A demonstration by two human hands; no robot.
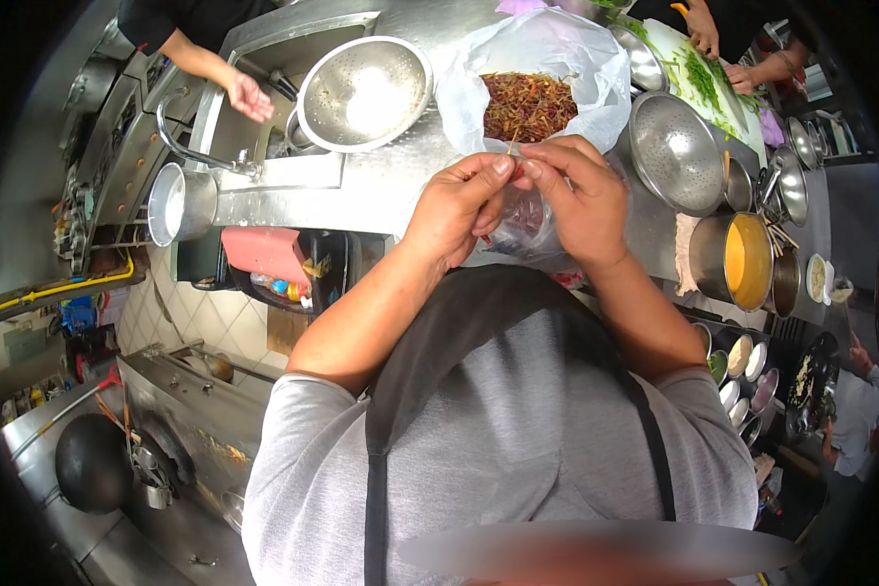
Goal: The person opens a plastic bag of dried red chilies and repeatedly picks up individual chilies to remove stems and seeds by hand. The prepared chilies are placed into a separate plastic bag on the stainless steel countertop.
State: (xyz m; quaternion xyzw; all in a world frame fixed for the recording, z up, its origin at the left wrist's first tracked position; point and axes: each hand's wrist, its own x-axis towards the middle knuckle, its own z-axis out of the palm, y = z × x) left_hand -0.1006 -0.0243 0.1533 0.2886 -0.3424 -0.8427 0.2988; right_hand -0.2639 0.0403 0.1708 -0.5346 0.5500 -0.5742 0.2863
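Note:
Both my hands meet just in front of an open plastic bag (pixel 606 55) full of dried red chilies and stems (pixel 529 106). My left hand (pixel 465 201) pinches a red chili (pixel 517 173) between thumb and forefinger, and more red shows under its curled fingers. The fingertips of my right hand (pixel 582 194) close on the same chili from the other side, by its thin pale stem. Below and between my hands lies another clear plastic bag (pixel 524 220) with dark red contents, partly hidden by my forearms.
A steel colander (pixel 366 91) stands by the sink (pixel 304 170) at left, where another person's hand (pixel 249 97) reaches in. At right are a second colander (pixel 676 152), a pot of orange liquid (pixel 747 261) and a cutting board (pixel 747 135) with greens, where a co-worker's hands (pixel 740 77) work.

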